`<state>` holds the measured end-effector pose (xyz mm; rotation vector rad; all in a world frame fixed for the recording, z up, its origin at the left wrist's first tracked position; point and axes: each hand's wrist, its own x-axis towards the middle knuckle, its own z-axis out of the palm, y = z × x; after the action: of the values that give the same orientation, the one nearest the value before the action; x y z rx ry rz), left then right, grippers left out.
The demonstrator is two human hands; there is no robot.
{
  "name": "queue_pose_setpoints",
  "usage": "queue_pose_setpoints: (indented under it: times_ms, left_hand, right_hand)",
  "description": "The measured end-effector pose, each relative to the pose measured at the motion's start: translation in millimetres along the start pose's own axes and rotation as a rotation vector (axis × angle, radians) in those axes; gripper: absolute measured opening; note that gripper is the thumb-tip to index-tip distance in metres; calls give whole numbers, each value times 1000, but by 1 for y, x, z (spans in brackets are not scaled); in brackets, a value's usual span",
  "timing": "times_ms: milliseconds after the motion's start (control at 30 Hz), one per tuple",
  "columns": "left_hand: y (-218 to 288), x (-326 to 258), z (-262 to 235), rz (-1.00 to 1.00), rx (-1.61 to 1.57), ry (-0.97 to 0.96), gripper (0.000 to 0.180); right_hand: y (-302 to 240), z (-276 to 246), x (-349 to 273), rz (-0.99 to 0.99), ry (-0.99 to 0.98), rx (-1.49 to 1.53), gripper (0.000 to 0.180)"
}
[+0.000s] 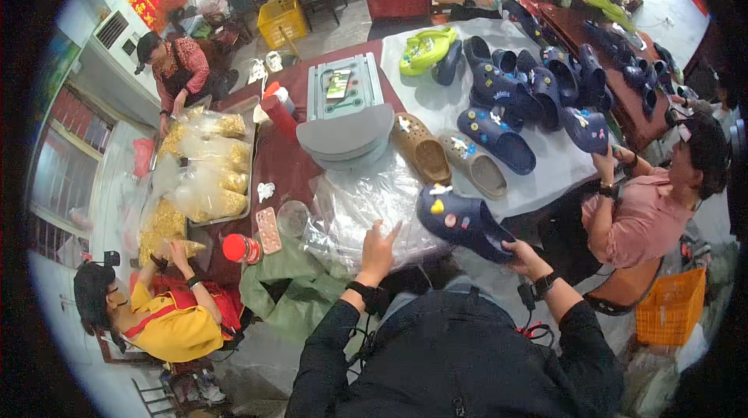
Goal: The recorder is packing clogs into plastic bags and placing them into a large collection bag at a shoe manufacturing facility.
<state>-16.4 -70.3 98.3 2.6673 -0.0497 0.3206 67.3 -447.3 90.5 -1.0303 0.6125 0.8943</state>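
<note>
A navy clog [461, 225] with colourful charms on its upper is gripped at the heel by my right hand [527, 259], toe pointing away to the left. My left hand [379, 250] holds nothing; its fingers are spread over the clear plastic bags [351, 211] at the table's near edge. Just beyond the held clog lie a brown clog [421, 148] and an olive-grey clog [475, 162], with another navy clog [499, 140] to their right. All of these carry charms.
A grey machine [347, 106] stands mid-table. Left of the bags are a red-lidded jar [240, 248], a pink phone [268, 231] and a tray [250, 161] of bagged golden pieces. More clogs [510, 91] crowd the right. Co-workers sit around; one in pink [635, 215] handles a clog.
</note>
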Motion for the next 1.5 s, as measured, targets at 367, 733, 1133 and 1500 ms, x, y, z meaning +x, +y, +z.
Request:
queue_pose_setpoints:
  times_ms: [367,733,1133,1500]
  left_hand:
    - [-3,19,-9,31,-34,110,68]
    - [-2,2,-14,-52,-217,157,54]
    - [1,12,-8,22,55,10,36]
    - [77,40,-59,-72,267,7,39]
  right_hand:
    - [-12,35,-33,130,-199,-279,19]
    - [34,33,-11,-21,-180,-167,31]
    - [43,63,-45,-932,118,-777,36]
    - [30,120,-53,-1284,314,-896,43]
